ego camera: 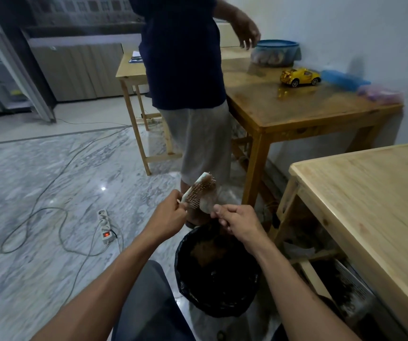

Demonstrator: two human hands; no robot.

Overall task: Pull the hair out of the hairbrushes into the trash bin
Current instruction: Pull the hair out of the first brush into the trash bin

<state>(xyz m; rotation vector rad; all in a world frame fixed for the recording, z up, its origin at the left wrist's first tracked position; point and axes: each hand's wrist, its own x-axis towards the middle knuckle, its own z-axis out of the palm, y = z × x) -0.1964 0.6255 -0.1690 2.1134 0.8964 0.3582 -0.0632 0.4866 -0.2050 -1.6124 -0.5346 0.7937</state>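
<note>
My left hand grips the handle end of a pale hairbrush with thin metal pins, tilted up and to the right above the floor. A brown mat of hair clings to the pins. My right hand pinches the lower edge of that hair beside the brush. Directly below both hands stands the trash bin, lined with a black bag, with brownish hair lying inside.
A person in a dark shirt and grey shorts stands just beyond the bin. A wooden table carries a yellow toy car and a blue bowl. A pale table is at right. A power strip and cables lie on the marble floor.
</note>
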